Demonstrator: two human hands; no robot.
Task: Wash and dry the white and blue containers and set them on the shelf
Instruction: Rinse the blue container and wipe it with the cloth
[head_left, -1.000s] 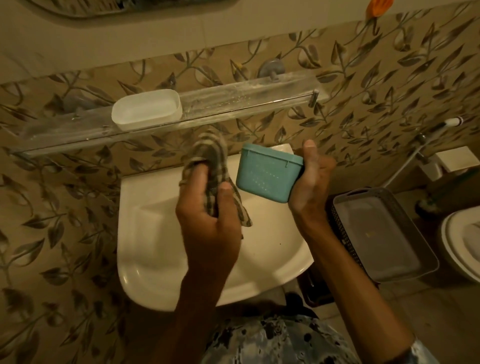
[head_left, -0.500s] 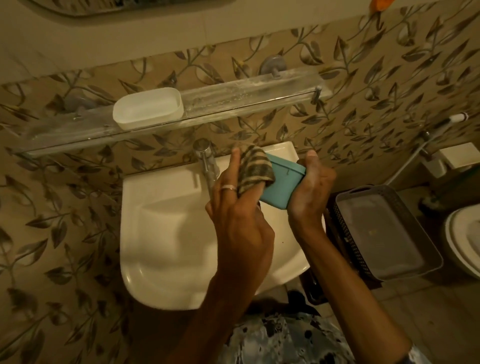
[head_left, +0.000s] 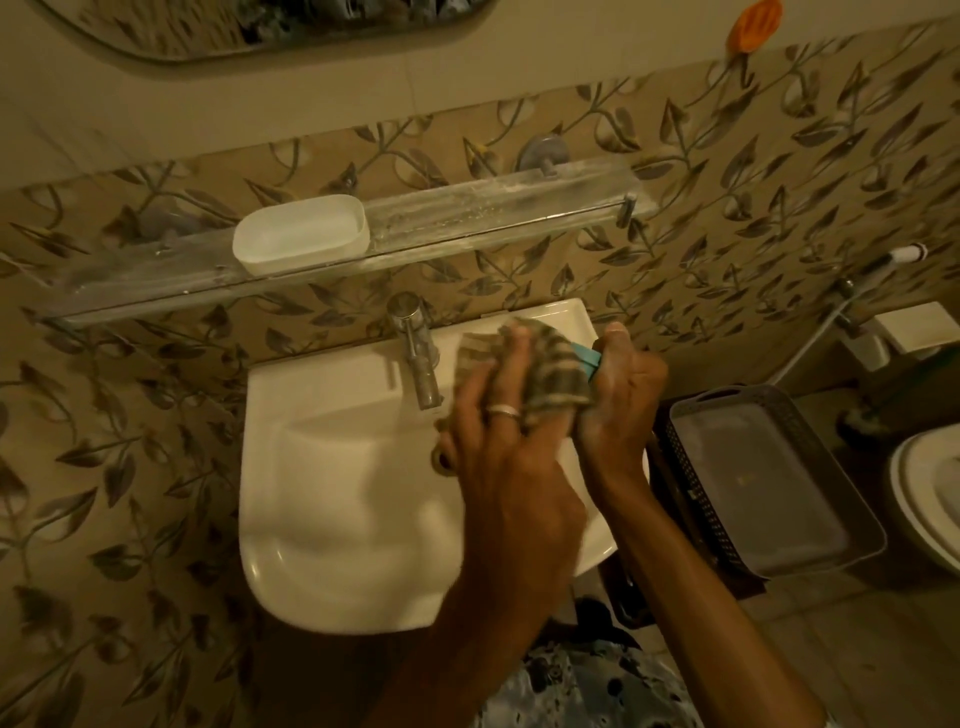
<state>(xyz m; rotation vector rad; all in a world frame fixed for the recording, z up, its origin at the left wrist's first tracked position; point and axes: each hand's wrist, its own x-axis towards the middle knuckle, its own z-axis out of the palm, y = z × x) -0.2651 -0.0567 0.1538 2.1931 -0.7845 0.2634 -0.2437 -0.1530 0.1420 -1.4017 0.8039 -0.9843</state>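
Observation:
The white container (head_left: 301, 240) stands on the glass shelf (head_left: 493, 208) left of its middle. My right hand (head_left: 621, 392) grips the blue container (head_left: 587, 357) above the sink's right rim; only a thin blue edge shows. My left hand (head_left: 498, 415) holds a checked cloth (head_left: 556, 376) pressed over the blue container and covers most of it.
A white sink (head_left: 332, 493) with a metal tap (head_left: 415, 348) lies below the shelf. A grey basket (head_left: 769, 483) with a tray inside sits right of the sink. A white toilet lid (head_left: 930, 493) is at the far right. A mirror hangs above.
My left hand brought the cloth rightward onto the blue container and wrapped more of it. The container dropped lower and turned, so that almost all of it is hidden now.

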